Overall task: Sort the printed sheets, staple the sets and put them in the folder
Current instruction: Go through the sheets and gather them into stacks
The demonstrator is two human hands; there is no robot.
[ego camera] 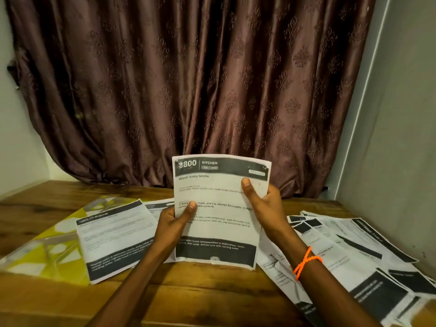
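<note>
A yellow folder (35,253) lies flat at the table's (188,298) left. The left hand (173,223) pinches the upright printed sheet's (219,223) left edge, thumb in front; the right hand (264,204) grips its right edge likewise. Loose sheets (354,256) are scattered rightward.

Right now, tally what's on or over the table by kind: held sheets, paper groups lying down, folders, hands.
Held sheet, headed KITCHEN: 1
Paper groups lying on the table: 2, the left sheets and the right pile
Yellow folder: 1
Hands: 2, left hand, right hand
Total: 6
</note>
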